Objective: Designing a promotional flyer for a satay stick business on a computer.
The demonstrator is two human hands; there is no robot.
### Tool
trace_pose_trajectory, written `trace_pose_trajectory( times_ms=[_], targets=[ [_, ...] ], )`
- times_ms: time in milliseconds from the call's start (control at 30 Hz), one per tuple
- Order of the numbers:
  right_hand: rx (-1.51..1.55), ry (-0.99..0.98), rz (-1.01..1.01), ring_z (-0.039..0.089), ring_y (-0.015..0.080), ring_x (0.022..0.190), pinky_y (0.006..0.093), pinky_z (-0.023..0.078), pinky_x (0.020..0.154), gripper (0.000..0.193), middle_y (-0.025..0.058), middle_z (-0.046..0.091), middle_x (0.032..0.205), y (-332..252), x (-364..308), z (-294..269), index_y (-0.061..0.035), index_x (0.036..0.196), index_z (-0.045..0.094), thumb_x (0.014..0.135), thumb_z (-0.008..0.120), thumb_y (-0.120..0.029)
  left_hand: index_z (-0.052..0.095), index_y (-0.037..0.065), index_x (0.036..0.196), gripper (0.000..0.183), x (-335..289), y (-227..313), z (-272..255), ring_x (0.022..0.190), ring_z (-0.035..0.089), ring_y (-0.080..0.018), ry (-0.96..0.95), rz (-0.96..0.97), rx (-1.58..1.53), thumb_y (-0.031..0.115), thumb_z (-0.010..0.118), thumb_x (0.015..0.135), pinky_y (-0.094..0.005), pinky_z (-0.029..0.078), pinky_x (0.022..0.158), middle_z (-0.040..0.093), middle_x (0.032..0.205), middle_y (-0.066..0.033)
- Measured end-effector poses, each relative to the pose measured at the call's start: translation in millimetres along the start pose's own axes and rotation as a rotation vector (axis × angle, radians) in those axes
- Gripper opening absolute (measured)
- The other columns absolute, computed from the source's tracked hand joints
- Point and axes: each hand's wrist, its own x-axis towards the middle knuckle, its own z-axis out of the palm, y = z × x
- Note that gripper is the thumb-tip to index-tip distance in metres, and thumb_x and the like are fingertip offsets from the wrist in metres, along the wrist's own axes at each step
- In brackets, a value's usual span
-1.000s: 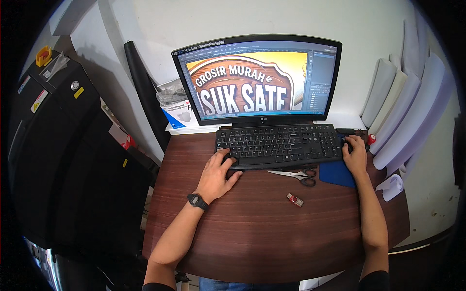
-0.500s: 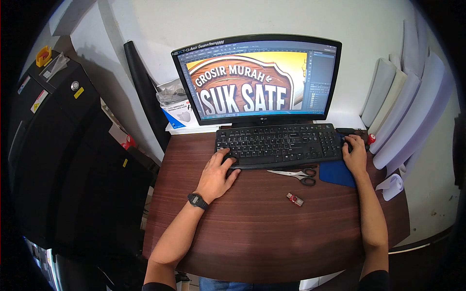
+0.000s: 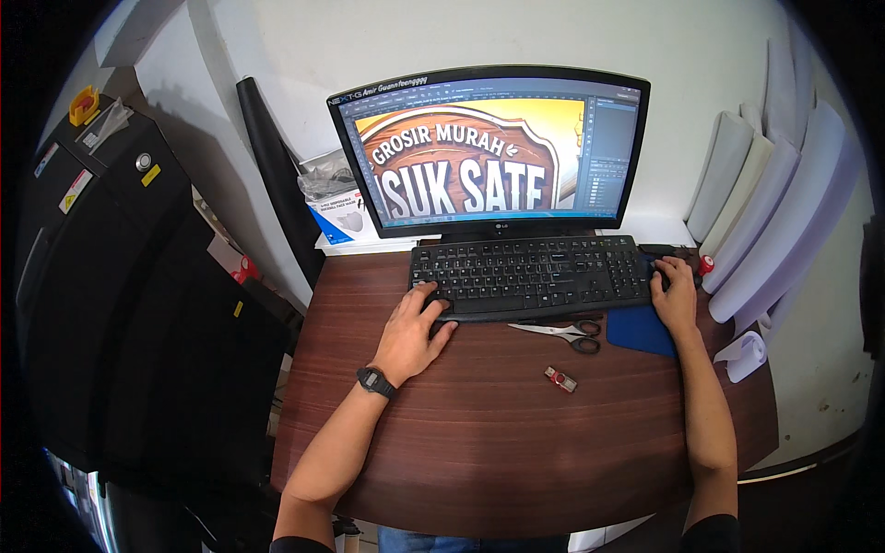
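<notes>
My left hand (image 3: 411, 334) rests at the lower left corner of a black keyboard (image 3: 530, 274), its fingers apart on the keys and its thumb at the front edge. A black watch (image 3: 375, 382) circles that wrist. My right hand (image 3: 676, 297) is curled over a dark computer mouse (image 3: 662, 276), most of which the fingers hide. Under it lies a blue mouse pad (image 3: 640, 330). Behind the keyboard, a monitor (image 3: 489, 152) displays a brown and yellow sign design in an editing program.
Scissors (image 3: 583, 345) with black handles lie before the keyboard, near a red USB stick (image 3: 560, 379), on the brown desk (image 3: 498, 442). Paper rolls (image 3: 784, 212) lean at the right. A face mask box (image 3: 346, 219) stands left of the monitor, and a black cabinet (image 3: 138, 304) farther left.
</notes>
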Motion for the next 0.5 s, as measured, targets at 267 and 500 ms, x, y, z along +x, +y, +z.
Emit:
trace_pose_trajectory(
  times_ms=[267, 500],
  targets=[
    [-0.004, -0.007, 0.009, 0.063, 0.0372, 0.116, 0.0433, 0.050, 0.104, 0.026, 0.0191, 0.069, 0.121, -2.0, 0.2, -0.8, 0.0024, 0.111, 0.076, 0.090, 0.067, -0.011, 0.067, 0.003, 0.118, 0.035, 0.2, 1.0, -1.3, 0.135, 0.053, -0.0413, -0.005, -0.008, -0.002, 0.024, 0.077, 0.093, -0.0486, 0.050, 0.108, 0.053, 0.145, -0.0214],
    [0.000, -0.008, 0.008, 0.063, 0.0371, 0.116, 0.0434, 0.050, 0.104, 0.026, 0.0193, 0.069, 0.121, -4.7, 0.2, -2.1, 0.0031, 0.111, 0.075, 0.090, 0.068, -0.011, 0.067, 0.003, 0.118, 0.035, 0.1, -0.2, -0.4, 0.134, 0.054, -0.0416, 0.008, 0.007, -0.003, 0.024, 0.077, 0.093, -0.0486, 0.050, 0.108, 0.054, 0.145, -0.0218]
  ],
)
